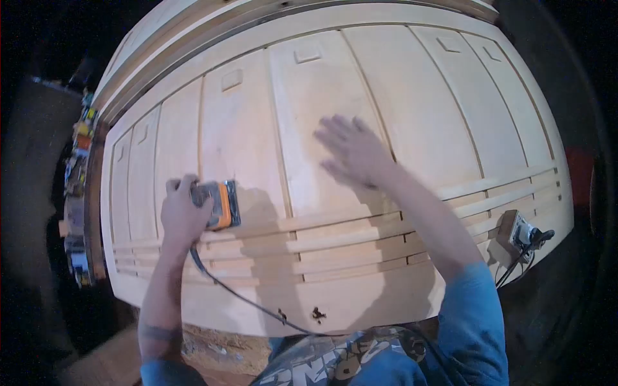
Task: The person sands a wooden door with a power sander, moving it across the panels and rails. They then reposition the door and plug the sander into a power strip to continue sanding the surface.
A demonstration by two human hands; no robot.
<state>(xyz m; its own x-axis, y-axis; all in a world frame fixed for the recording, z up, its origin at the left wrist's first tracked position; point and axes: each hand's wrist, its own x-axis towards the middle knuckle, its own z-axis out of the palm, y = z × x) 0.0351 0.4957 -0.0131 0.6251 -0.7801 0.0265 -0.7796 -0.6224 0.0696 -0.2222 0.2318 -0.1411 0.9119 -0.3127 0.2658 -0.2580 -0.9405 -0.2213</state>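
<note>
My left hand is wrapped round an orange and dark electric sander, which rests on a large pale wooden panel. A dark cord runs from the sander across the panel toward my body. To the right, my right hand is open, fingers spread and palm down over one of the panel's flat sections. It is slightly smeared by motion and grips nothing. Grooves divide the panel into sections, several with small raised blocks, and horizontal slats cross its near part.
A power outlet box with plugged cords sits at the panel's right near edge. Another wooden piece lies beyond the far edge. Assorted small items line a shelf on the left. Sawdust-coloured floor shows below.
</note>
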